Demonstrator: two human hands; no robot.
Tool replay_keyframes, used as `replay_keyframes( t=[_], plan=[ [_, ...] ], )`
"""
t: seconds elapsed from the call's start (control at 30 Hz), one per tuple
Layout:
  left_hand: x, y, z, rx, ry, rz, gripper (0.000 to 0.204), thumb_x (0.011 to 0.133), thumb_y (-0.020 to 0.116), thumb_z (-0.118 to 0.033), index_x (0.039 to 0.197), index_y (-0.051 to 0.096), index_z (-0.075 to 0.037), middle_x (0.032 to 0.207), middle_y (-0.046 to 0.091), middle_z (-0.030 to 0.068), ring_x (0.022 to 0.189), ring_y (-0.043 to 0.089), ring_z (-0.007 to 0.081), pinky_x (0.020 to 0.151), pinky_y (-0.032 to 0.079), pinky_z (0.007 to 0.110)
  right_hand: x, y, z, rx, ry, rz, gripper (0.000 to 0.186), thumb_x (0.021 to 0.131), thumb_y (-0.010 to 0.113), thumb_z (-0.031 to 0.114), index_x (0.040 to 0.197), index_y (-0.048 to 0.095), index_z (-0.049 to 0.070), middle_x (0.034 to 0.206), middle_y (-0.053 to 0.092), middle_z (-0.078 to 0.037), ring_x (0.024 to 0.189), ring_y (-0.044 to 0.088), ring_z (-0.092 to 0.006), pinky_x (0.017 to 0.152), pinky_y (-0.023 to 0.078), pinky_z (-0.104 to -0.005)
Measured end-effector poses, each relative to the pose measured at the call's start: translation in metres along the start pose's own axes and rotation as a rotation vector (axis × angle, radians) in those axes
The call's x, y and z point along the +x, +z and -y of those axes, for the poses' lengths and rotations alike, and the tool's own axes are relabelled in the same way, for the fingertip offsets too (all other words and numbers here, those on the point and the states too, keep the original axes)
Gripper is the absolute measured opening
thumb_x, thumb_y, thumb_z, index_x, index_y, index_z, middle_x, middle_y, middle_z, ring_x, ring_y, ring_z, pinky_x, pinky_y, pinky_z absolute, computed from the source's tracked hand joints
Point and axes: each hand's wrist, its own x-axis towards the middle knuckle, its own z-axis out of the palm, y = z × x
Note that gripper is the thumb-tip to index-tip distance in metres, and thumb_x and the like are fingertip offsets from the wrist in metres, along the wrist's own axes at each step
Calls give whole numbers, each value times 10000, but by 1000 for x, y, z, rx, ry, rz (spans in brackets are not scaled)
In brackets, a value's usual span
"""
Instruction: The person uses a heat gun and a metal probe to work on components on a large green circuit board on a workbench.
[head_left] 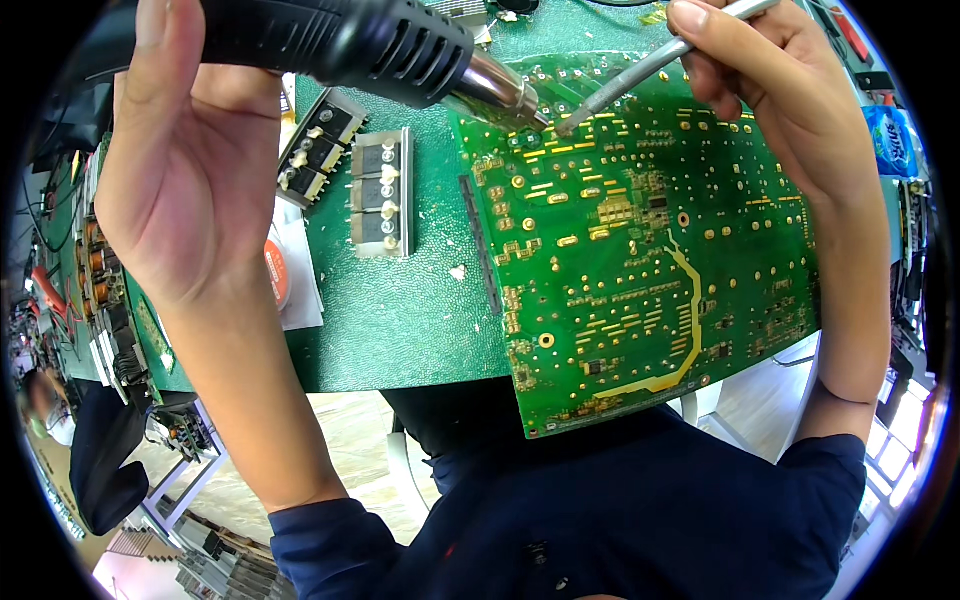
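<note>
My left hand grips the black hot-air gun, its metal nozzle angled down at the upper left part of a large green circuit board. My right hand holds a slim grey metal tool, whose tip rests at or just above the board beside the nozzle's mouth; whether they touch is unclear. The board lies tilted over the front edge of the green table mat, its gold tracks and pads facing up. Part of its far side is hidden by my right hand.
Two metal strips with black components lie left of the board, near white paper. Electronic assemblies and wires crowd the left side. A blue packet sits at right. Another person appears at far left.
</note>
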Motion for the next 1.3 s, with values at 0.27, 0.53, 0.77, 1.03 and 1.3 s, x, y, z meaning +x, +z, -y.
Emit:
replay_keyframes(
  t=[0.27,0.53,0.77,1.03,1.3],
  plan=[
    [1,1,-1,10,2,-12,552,1075,524,-258,1464,366,101,1483,458,315,1459,373,509,1266,244,571,3,3,11,90,37,-33,227,900,789,121,969,616,-9,659,669,-56,528,615,-66,453,443,-180],
    [1,2,-2,48,-1,-9,569,1071,529,-260,1446,359,133,1469,447,369,1468,346,525,1263,246,571,5,0,-6,-54,-177,-54,259,888,782,62,985,549,6,691,676,-49,534,596,-37,441,431,-156],
    [2,1,-3,26,-5,4,580,1068,535,-254,1442,347,147,1466,447,377,1475,331,527,1265,244,574,4,1,-7,-19,-237,-43,224,902,760,33,955,543,27,682,677,-51,530,598,-35,450,441,-147],
    [1,7,2,77,66,-35,570,1061,550,-255,1442,358,124,1447,483,322,1454,382,497,1263,247,597,2,2,-5,-72,-155,-60,216,898,785,74,883,576,23,674,680,-51,526,603,-33,440,434,-157],
    [0,14,8,95,91,-66,536,1064,550,-261,1433,391,94,1433,501,279,1438,413,473,1260,250,615,10,-19,-18,-385,-378,47,177,900,825,161,847,745,13,714,683,-8,544,530,-36,489,346,-191]
  ],
)
